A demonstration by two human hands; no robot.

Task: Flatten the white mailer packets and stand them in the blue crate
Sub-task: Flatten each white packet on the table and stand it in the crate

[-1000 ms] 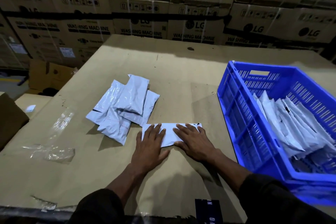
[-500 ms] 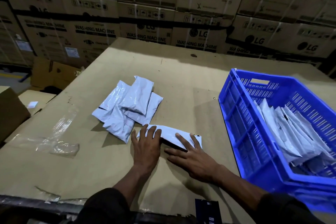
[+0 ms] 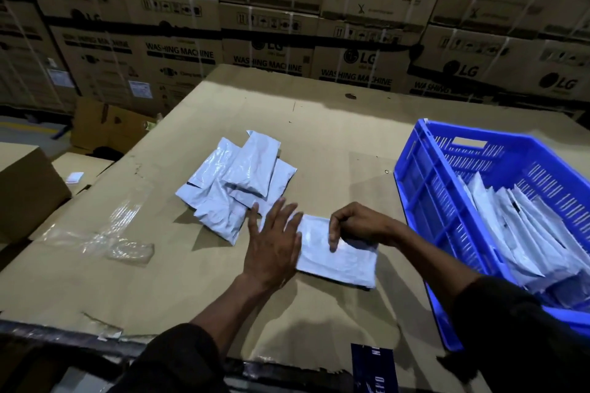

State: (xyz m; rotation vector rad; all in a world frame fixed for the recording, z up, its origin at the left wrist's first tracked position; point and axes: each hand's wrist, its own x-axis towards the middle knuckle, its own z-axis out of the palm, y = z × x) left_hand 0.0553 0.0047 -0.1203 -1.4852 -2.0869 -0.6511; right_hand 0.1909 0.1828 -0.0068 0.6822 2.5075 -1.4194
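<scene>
Cardboard-topped table (image 3: pixel 319 143): the left hand (image 3: pixel 271 242) lies flat, fingers straight, pressing one end of a white mailer packet (image 3: pixel 338 262), while the right hand (image 3: pixel 354 226) pinches its far edge with curled fingers. Beyond the left hand sits a pile of packets (image 3: pixel 236 185); right of the right hand, a blue crate (image 3: pixel 424 201) holds standing packets (image 3: pixel 517 233).

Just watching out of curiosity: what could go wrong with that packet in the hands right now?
The right hand only pinches the packet at its edge, so it may slip on the way to the crate. The left hand lies close to the pile and could nudge it.
</scene>
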